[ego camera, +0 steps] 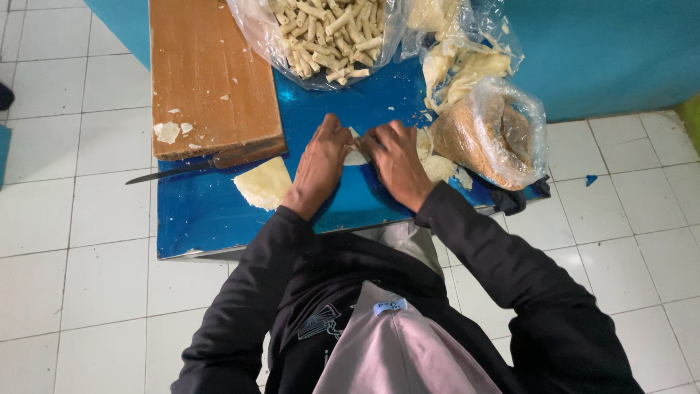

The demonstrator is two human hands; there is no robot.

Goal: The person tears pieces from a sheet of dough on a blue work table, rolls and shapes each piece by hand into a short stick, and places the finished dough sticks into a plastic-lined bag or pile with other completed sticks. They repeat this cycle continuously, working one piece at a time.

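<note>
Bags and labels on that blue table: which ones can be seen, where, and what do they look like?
Clear plastic bag of pale rolled sticks: top centre, open, heaped.
Clear plastic bag of brown crumbs: right edge, rounded, lying beside the right hand.
Crumpled clear bag of pale yellowish sheets: top right.
Small pale-blue tag: on the person's clothing, bottom centre.

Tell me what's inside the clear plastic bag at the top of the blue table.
The clear bag holds a heap of short pale rolled sticks, lying in all directions. Only the top layer shows; what lies beneath the heap, and the bag's upper part, cut off by the picture edge, cannot be seen.
</note>
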